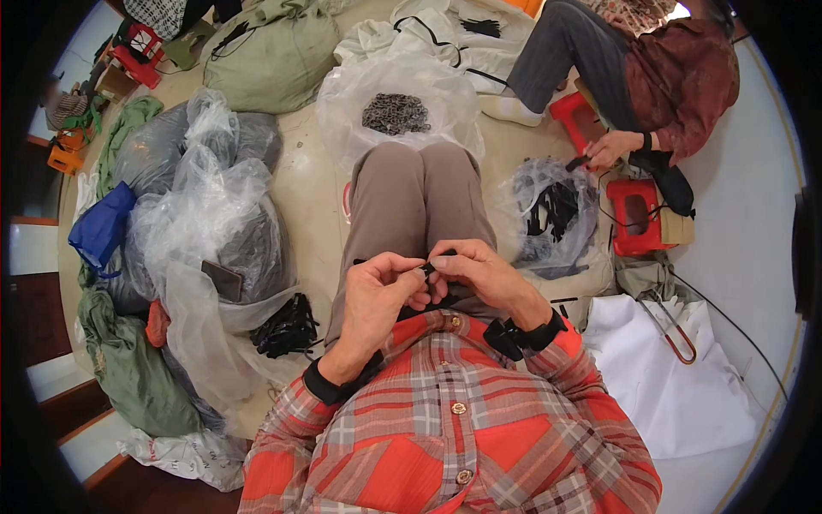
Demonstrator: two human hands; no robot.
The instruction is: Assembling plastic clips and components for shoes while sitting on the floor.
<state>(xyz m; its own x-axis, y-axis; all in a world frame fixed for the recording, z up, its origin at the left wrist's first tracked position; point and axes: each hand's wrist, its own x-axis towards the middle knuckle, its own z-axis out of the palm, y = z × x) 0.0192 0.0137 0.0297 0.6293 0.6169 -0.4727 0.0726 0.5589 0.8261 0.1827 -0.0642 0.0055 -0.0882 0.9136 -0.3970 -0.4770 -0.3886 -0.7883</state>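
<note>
Hands meet over the lap: the left hand (377, 295) and the right hand (484, 276) pinch one small black piece (431, 268) between thumb and fingertips, both closed tight on it, just above the seated person's knees. What the piece is I cannot tell at this size (a clip or strap end, perhaps).

Judging from how things lie, the work looks well short of done. One loose heap of black pieces (287, 325) sits on the floor near the person's left, touching a big clear plastic bag (214, 248), and one open clear sack (396, 111) beyond the knees holds a mound of dark metal bits, seemingly untouched. To the right, another clear bag (552, 214) holds black straps. So one piece is in hand and three piles are in sight; which of them is finished stock I cannot say.

On the far right a second person sits, one hand (612, 147) at a dark item. Near that hand I count two red stools (635, 218), a third further off at far left. A green sack (274, 56) lies at the far side, a blue bag (103, 227) at left, and white cloth (668, 377) spreads at near right with a metal loop on it.
</note>
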